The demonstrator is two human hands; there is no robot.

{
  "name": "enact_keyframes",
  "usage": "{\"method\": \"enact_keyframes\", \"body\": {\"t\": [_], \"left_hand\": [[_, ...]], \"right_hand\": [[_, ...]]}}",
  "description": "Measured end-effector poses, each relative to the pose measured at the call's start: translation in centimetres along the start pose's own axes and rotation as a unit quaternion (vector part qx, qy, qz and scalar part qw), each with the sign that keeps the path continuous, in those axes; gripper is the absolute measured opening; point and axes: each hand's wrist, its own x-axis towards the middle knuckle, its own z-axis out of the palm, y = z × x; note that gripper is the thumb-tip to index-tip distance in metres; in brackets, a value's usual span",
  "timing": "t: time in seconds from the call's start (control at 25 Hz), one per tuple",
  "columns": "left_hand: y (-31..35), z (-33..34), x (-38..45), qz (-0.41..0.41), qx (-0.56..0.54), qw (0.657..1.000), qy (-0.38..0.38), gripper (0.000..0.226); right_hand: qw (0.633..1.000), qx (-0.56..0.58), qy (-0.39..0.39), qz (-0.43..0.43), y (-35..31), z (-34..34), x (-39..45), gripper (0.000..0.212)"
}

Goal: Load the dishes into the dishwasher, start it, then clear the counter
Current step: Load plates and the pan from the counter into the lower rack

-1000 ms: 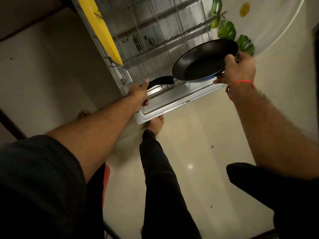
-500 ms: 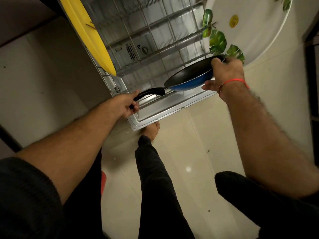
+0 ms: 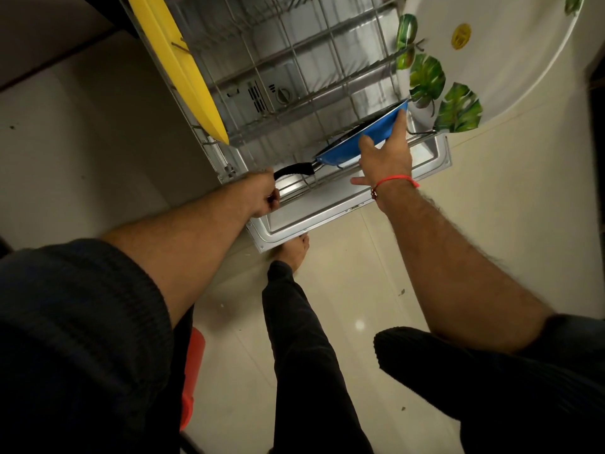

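A blue frying pan [image 3: 347, 145] with a black inside and a black handle leans steeply on its edge at the front of the pulled-out wire rack [image 3: 294, 77] of the dishwasher. My left hand [image 3: 262, 194] is closed around the end of the pan's handle. My right hand [image 3: 384, 155] lies against the pan's blue underside, fingers spread up to its rim. A yellow plate [image 3: 183, 70] stands on edge at the rack's left side. A large white plate with green leaf prints [image 3: 491, 60] stands at the right.
The open dishwasher door [image 3: 327, 208] lies flat under the rack, its front corner above my bare foot [image 3: 294, 253]. Pale floor tiles spread below and to the right. A red object [image 3: 193, 368] shows beside my left leg.
The pan has tipped from nearly flat to steeply on edge, its blue underside now facing me, and it sits lower in the rack. My right hand shifted from the rim to the underside.
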Motion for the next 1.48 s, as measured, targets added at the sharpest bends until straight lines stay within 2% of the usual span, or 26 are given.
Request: {"method": "enact_keyframes", "body": {"t": [0.16, 0.4, 0.6, 0.8, 1.0, 1.12, 1.32, 1.48], "left_hand": [[-0.2, -1.3, -1.7, 0.064, 0.015, 0.997, 0.028, 0.019], [-1.8, -6.7, -9.0, 0.242, 0.054, 0.964, 0.092, 0.018], [-1.9, -13.8, -19.2, 0.396, 0.057, 0.906, 0.137, 0.017], [-0.8, -22.5, -31.2, 0.512, -0.001, 0.838, 0.191, 0.021], [1.1, -33.0, -40.7, 0.582, -0.088, 0.768, 0.253, 0.023], [2.4, -39.1, -45.2, 0.602, -0.124, 0.740, 0.274, 0.023], [6.1, -49.4, -50.6, 0.626, -0.169, 0.714, 0.265, 0.026], [9.1, -57.1, -53.0, 0.634, -0.162, 0.709, 0.263, 0.028]], "right_hand": [[0.999, 0.029, 0.022, 0.001, 0.5, -0.4, -0.9, 0.071], [1.000, 0.025, 0.010, 0.005, -2.5, -1.4, -5.9, 0.062], [0.989, 0.033, -0.114, -0.092, -9.8, -0.9, -15.5, 0.032], [0.946, 0.048, -0.235, -0.218, -20.1, 1.4, -28.2, 0.023], [0.890, 0.037, -0.312, -0.329, -29.8, 4.7, -39.5, 0.025], [0.862, 0.027, -0.326, -0.386, -35.4, 6.7, -45.1, 0.025], [0.842, 0.041, -0.311, -0.439, -44.9, 11.0, -52.8, 0.027], [0.846, 0.080, -0.302, -0.432, -51.2, 16.0, -56.0, 0.027]]}}
